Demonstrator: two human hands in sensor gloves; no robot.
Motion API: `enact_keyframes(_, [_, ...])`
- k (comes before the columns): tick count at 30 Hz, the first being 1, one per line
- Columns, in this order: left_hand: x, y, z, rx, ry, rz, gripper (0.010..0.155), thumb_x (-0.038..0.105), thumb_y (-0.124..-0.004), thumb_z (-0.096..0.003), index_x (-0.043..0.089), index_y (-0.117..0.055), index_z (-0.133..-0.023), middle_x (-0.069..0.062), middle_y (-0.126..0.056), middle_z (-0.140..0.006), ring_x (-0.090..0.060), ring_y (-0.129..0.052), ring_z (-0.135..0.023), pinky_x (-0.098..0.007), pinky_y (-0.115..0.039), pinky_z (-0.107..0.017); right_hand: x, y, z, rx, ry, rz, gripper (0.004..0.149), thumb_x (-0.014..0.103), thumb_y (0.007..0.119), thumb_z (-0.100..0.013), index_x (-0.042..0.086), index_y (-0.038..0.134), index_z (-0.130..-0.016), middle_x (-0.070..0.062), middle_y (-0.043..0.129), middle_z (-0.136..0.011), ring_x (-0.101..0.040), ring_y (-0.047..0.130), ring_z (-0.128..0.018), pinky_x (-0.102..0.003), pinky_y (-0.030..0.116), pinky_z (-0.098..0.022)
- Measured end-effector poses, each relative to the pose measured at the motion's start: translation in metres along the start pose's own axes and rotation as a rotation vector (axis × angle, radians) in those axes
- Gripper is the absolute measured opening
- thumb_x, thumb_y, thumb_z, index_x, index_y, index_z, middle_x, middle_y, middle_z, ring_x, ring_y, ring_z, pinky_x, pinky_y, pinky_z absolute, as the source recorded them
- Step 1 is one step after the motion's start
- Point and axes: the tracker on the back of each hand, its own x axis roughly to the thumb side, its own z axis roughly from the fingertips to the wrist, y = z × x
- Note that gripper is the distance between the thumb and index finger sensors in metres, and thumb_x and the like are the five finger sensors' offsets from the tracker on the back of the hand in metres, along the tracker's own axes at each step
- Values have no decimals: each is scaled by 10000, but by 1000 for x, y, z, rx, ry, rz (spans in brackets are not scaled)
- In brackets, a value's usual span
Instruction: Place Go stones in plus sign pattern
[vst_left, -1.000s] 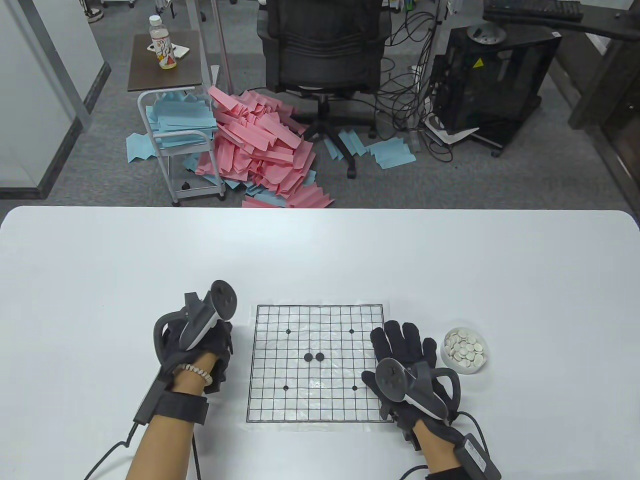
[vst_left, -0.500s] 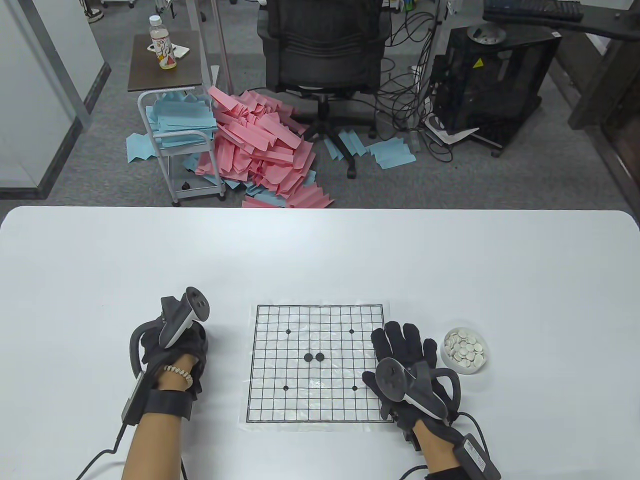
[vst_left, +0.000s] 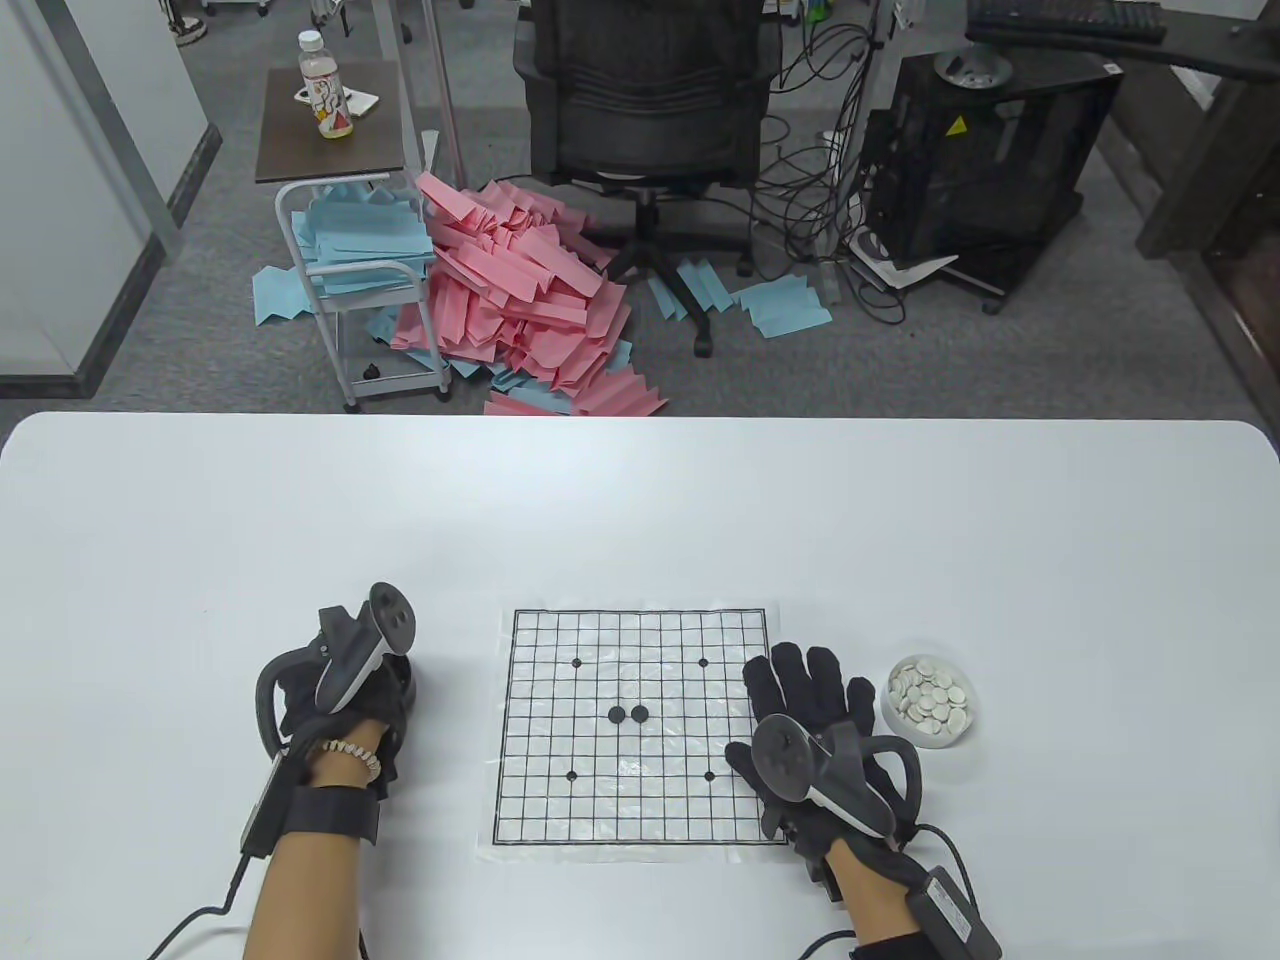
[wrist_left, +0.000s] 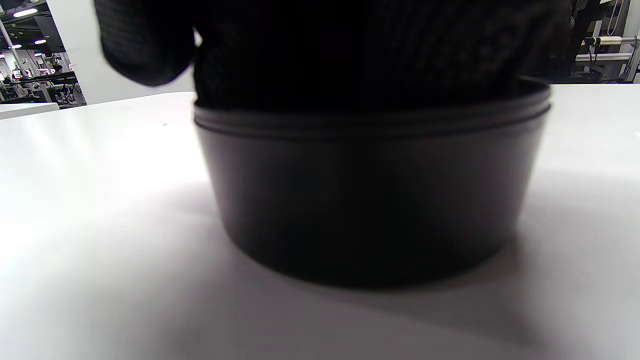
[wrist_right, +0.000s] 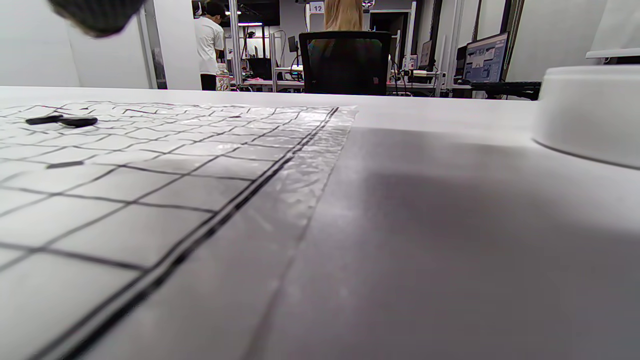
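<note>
Where gridded board (vst_left: 630, 727) lies, glossy, two round black stones (vst_left: 628, 713)

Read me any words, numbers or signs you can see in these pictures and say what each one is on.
"12": white sign high in the background, right wrist view.
Yellow warning triangle on the black cabinet: symbol only.
Bottle label: too small to read.
Monitor screen: blurred.

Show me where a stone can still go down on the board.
The board is bare except two black stones touching at its centre. Every grid point above, below, left and right of that pair is open. The right edge is crowded: the right hand lies there, beside the white bowl.
</note>
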Motion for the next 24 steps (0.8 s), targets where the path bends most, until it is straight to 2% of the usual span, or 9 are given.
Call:
enact_keyframes(11, [-3, 5, 4, 83, -5, -24, 425, 440, -973, -283, 312, -997, -688, 24, -1069, -595, -221, -1002, -445, -538, -762, -553, 0, 0, -1, -2, -1, 1, 842, 597, 742, -423, 327, 340, -1113, -47, 277, -1207, -439, 293, -1140, -720, 348, -761])
enact_keyframes(18, [-1, 27, 14, 171, -17, -17, 408, 372, -934, -336, 304, -980, -735, 16, -1065, -657, -230, -1013, -480, -531, -764, -566, 0, 1, -1, -3, -5, -3, 842, 597, 742, -422, 327, 341, -1112, -51, 276, -1207, -440, 292, -1140, -721, 346, -761])
enact_keyframes(21, [11, 41, 22, 209, -88, 9, 410, 358, -935, -337, 307, -978, -741, 21, -1071, -667, -225, -1025, -482, -525, -774, -565, 1, 1, -1, -3, -6, 0, 842, 593, 741, -425, 327, 334, -1112, -51, 274, -1206, -438, 291, -1140, -720, 347, -761])
enact_keyframes(24, [34, 53, 34, 226, -221, 79, 414, 339, -943, -334, 310, -976, -745, 27, -1082, -677, -223, -1039, -484, -520, -786, -558, 1, 1, -1, -7, -6, -3, 840, 590, 742, -424, 326, 337, -1112, -50, 273, -1206, -439, 291, -1139, -719, 347, -762])
